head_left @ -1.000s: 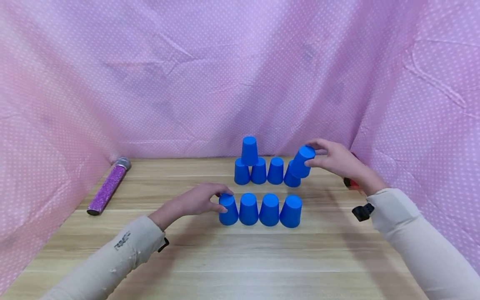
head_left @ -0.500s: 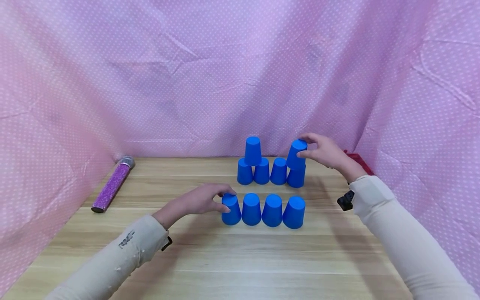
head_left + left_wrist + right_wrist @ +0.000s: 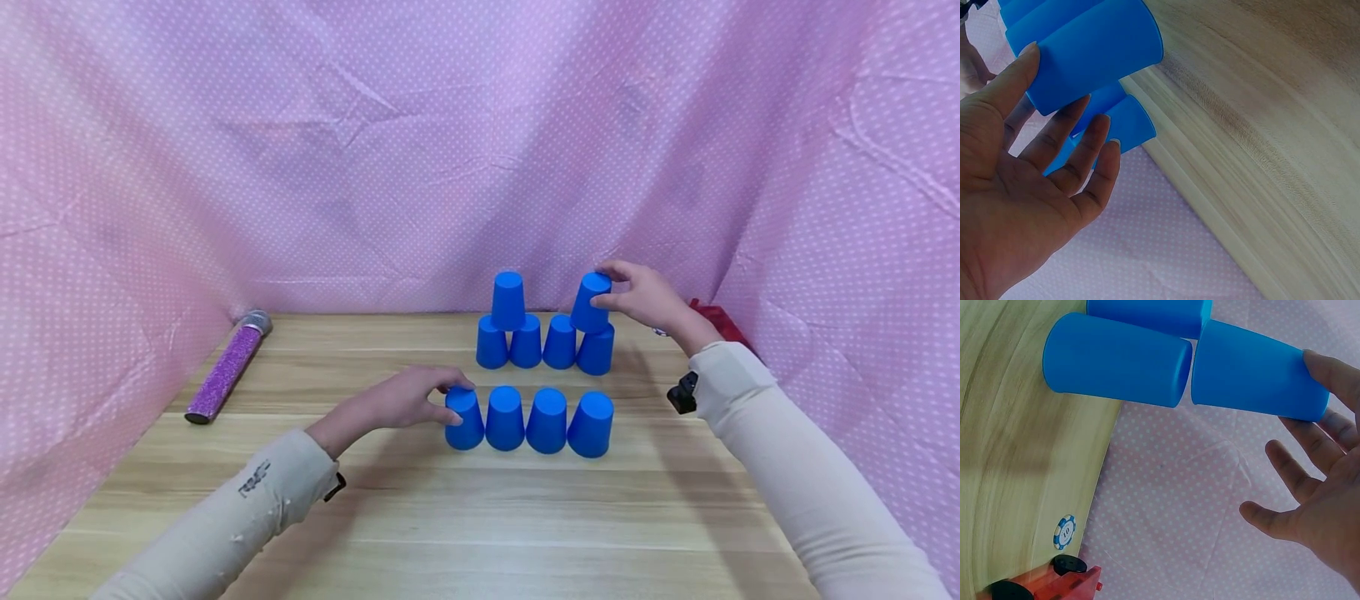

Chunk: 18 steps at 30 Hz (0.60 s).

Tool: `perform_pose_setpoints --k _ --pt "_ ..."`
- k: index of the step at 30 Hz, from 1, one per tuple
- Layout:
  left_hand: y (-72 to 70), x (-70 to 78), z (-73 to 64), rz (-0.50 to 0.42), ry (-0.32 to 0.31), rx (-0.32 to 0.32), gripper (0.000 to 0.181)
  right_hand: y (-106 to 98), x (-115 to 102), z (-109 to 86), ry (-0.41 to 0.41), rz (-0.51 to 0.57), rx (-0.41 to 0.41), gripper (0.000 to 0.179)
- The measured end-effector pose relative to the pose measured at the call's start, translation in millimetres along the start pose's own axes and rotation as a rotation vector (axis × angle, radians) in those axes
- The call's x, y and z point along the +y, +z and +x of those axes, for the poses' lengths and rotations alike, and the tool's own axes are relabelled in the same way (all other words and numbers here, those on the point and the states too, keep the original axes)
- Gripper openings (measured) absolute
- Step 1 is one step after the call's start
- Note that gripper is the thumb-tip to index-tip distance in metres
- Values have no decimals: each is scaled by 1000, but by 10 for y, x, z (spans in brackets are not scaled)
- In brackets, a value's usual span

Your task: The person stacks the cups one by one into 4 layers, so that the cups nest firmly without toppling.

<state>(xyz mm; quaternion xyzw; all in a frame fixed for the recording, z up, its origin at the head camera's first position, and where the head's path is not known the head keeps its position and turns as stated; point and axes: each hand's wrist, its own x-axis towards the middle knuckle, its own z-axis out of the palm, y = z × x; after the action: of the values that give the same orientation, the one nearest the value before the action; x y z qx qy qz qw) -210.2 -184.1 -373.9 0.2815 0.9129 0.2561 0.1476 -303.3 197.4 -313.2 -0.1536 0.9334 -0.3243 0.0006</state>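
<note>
Well to the left of the front row of four blue cups (image 3: 506, 421), a purple, glittery microphone (image 3: 223, 371) with a grey head lies slanted on the wood-grained surface (image 3: 480, 521), pink dotted cloth (image 3: 360, 183) hanging behind it. At the row's left end, the left hand (image 3: 408, 397), in a pale sleeve (image 3: 232, 508), pinches the first cup (image 3: 468, 427) near its top between thumb and fingers. The other three cups (image 3: 547, 423) of the row stand mouth down, close side by side. Behind the row stand four more inverted cups (image 3: 526, 345); the upper left cup (image 3: 508, 302) straddles the first two of these. The upper right cup (image 3: 585, 310) is over the third and fourth; I cannot tell whether its rim bears fully on both. Behind the row's right end, the right hand (image 3: 645, 293) has thumb and fingers clamped on that cup's closed end, the last two fingers spread away from it. Farther right behind the row, a blue-and-white chip (image 3: 1065, 532) lies near a red toy vehicle (image 3: 1079, 585) with black wheels.
</note>
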Motion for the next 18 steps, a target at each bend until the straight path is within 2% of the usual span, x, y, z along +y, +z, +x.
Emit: perform_pose_setpoints --k 18 --pt "5 5 -1 8 -1 1 46 35 29 51 4 32 -12 62"
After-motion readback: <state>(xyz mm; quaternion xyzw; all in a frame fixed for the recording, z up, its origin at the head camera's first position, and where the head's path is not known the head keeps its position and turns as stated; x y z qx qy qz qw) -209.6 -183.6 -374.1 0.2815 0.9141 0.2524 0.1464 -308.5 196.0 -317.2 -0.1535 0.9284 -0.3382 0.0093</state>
